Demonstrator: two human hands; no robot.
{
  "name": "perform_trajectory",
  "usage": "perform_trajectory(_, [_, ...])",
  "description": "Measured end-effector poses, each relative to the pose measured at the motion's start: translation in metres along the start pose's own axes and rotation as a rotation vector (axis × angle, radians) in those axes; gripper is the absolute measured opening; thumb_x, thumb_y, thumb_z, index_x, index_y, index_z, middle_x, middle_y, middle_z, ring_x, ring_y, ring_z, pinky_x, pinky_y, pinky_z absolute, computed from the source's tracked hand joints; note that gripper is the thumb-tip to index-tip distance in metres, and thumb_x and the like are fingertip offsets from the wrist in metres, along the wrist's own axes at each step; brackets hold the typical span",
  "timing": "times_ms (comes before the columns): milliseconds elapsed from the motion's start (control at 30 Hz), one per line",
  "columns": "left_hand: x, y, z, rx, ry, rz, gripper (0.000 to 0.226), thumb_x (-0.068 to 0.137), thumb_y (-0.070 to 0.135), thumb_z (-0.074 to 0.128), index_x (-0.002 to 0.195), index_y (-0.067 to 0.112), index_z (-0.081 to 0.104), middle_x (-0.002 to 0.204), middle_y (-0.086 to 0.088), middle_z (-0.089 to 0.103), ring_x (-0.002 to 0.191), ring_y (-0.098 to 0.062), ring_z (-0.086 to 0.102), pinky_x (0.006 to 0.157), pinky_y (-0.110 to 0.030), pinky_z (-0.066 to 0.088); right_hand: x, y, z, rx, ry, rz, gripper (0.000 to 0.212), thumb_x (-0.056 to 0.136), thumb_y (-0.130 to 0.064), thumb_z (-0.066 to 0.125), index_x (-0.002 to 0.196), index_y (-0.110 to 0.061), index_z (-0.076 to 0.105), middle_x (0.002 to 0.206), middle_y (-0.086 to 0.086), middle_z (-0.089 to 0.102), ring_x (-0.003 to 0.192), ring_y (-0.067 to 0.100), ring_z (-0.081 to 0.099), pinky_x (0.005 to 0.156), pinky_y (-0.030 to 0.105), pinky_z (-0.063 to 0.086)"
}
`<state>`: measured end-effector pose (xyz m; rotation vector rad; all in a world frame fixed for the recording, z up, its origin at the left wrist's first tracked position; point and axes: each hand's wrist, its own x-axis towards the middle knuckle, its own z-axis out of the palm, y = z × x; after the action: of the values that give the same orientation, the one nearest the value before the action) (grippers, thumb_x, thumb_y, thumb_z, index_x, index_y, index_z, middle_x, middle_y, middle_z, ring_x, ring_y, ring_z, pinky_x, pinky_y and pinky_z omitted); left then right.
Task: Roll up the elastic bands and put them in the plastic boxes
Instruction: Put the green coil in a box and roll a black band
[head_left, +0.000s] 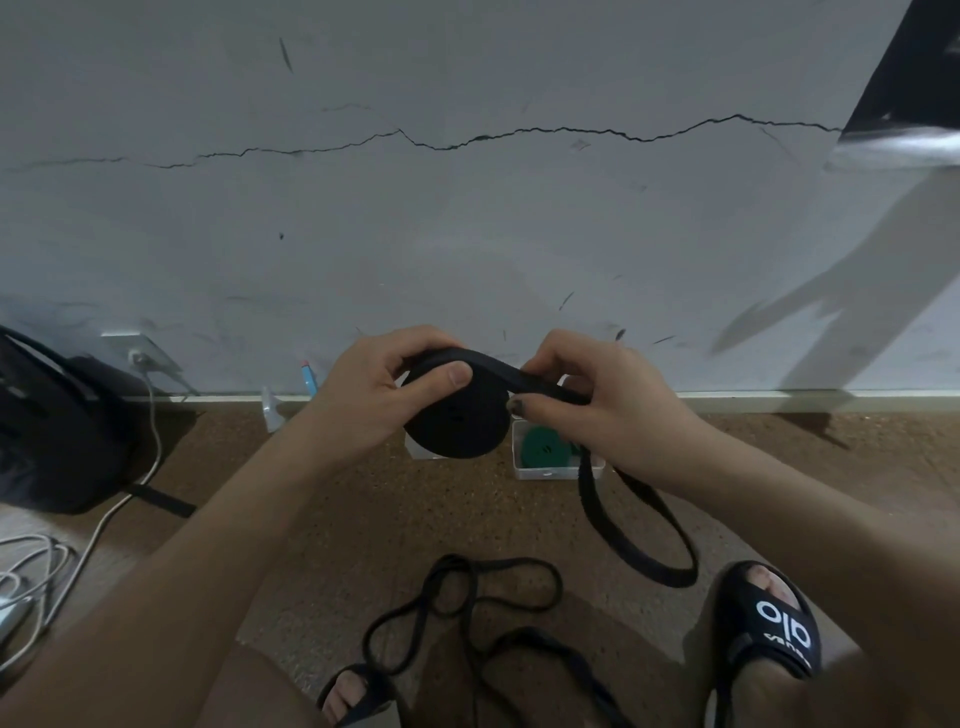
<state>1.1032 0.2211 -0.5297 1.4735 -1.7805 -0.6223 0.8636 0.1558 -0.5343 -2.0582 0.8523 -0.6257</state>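
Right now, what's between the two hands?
In the head view, a taut stretch of black band runs from the roll gripped by the left hand to the right hand.

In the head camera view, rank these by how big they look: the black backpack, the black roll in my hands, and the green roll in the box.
Largest to smallest, as they look:
1. black backpack, partly cut off at the left edge
2. black roll, though nearness to the camera enlarges it
3. green roll, partly hidden in the plastic box
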Motion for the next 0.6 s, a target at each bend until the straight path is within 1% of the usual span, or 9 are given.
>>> perform_trajectory(67, [-0.0006, 0.0008, 0.0000, -0.012, 0.005, -0.004, 0.031, 0.091, 0.052, 0.055, 0.110, 0.031, 0.066, 0.097, 0.013, 0.069, 0.098, -0.013, 0.067, 0.082, -0.038, 0.058, 0.0013, 0.0006, 0.0001, 0.155, -0.067, 0.079, 0.013, 0.092, -0.026, 0.074, 0.096, -0.023, 0.062, 0.089, 0.002, 0.075, 0.081, 0.020, 0.074, 0.073, 0.045, 0.063])
perform_trajectory(167, [-0.0010, 0.0032, 0.0007, -0.063, 0.024, -0.010, 0.030, 0.090, 0.050, 0.056, 0.109, 0.030, 0.068, 0.098, 0.010, 0.070, 0.098, -0.013, 0.068, 0.081, -0.035, 0.058, 0.0027, 0.0005, -0.0012, 0.301, -0.133, 0.154, 0.020, 0.094, -0.022, 0.073, 0.103, -0.012, 0.059, 0.084, 0.008, 0.076, 0.078, 0.022, 0.075, 0.078, 0.041, 0.063])
perform_trajectory(233, [-0.0011, 0.0043, 0.0008, -0.082, 0.036, -0.014, 0.030, 0.090, 0.050, 0.056, 0.109, 0.031, 0.068, 0.098, 0.009, 0.071, 0.097, -0.013, 0.068, 0.080, -0.034, 0.058, 0.0038, 0.0007, -0.0010, 0.346, -0.178, 0.198, 0.023, 0.096, -0.025, 0.071, 0.105, -0.009, 0.057, 0.073, 0.006, 0.072, 0.066, 0.021, 0.070, 0.068, 0.032, 0.059])
perform_trajectory(300, [-0.0010, 0.0048, 0.0003, -0.090, 0.050, -0.015, 0.029, 0.090, 0.050, 0.055, 0.108, 0.032, 0.068, 0.097, 0.009, 0.071, 0.097, -0.012, 0.068, 0.079, -0.033, 0.058, 0.0047, 0.0008, 0.0005, 0.410, -0.215, 0.236, 0.022, 0.096, -0.027, 0.070, 0.101, -0.010, 0.057, 0.066, 0.003, 0.064, 0.056, 0.017, 0.059, 0.059, 0.027, 0.051])
perform_trajectory(367, [-0.0010, 0.0052, -0.0006, -0.092, 0.064, -0.014, 0.026, 0.090, 0.051, 0.055, 0.107, 0.036, 0.067, 0.098, 0.011, 0.071, 0.097, -0.010, 0.068, 0.078, -0.031, 0.058, 0.0060, -0.0012, 0.0025, 0.534, -0.242, 0.273, 0.027, 0.093, -0.035, 0.068, 0.100, -0.010, 0.059, 0.074, 0.003, 0.062, 0.056, 0.014, 0.053, 0.057, 0.025, 0.046])
perform_trajectory(400, [-0.0011, 0.0056, -0.0007, -0.092, 0.068, -0.010, 0.024, 0.090, 0.051, 0.054, 0.106, 0.038, 0.066, 0.098, 0.012, 0.071, 0.097, -0.009, 0.067, 0.077, -0.030, 0.057, 0.0070, -0.0025, 0.0038, 0.594, -0.259, 0.299, 0.036, 0.092, -0.043, 0.064, 0.104, -0.010, 0.061, 0.083, 0.006, 0.064, 0.057, 0.013, 0.052, 0.058, 0.026, 0.046])
perform_trajectory(467, [-0.0013, 0.0061, 0.0000, -0.082, 0.072, 0.003, 0.022, 0.090, 0.051, 0.054, 0.106, 0.040, 0.065, 0.099, 0.013, 0.070, 0.097, -0.008, 0.067, 0.076, -0.027, 0.057, 0.0086, -0.0046, 0.0060, 0.647, -0.315, 0.368, 0.054, 0.093, -0.058, 0.052, 0.119, -0.012, 0.063, 0.100, 0.016, 0.068, 0.059, 0.013, 0.050, 0.063, 0.028, 0.047])
perform_trajectory(533, [-0.0016, 0.0069, 0.0019, -0.087, 0.068, 0.018, 0.022, 0.091, 0.050, 0.054, 0.107, 0.040, 0.064, 0.100, 0.013, 0.070, 0.097, -0.008, 0.067, 0.075, -0.025, 0.057, 0.0092, -0.0046, 0.0073, 0.656, -0.420, 0.410, 0.058, 0.100, -0.062, 0.044, 0.132, -0.017, 0.061, 0.114, 0.024, 0.068, 0.062, 0.013, 0.049, 0.067, 0.030, 0.046])
perform_trajectory(600, [-0.0013, 0.0074, 0.0051, -0.101, 0.055, 0.033, 0.021, 0.092, 0.048, 0.055, 0.108, 0.038, 0.065, 0.099, 0.014, 0.071, 0.096, -0.008, 0.068, 0.074, -0.020, 0.056, 0.0090, -0.0039, 0.0072, 0.715, -0.500, 0.414, 0.053, 0.103, -0.059, 0.044, 0.134, -0.019, 0.060, 0.108, 0.019, 0.068, 0.065, 0.014, 0.045, 0.065, 0.029, 0.043])
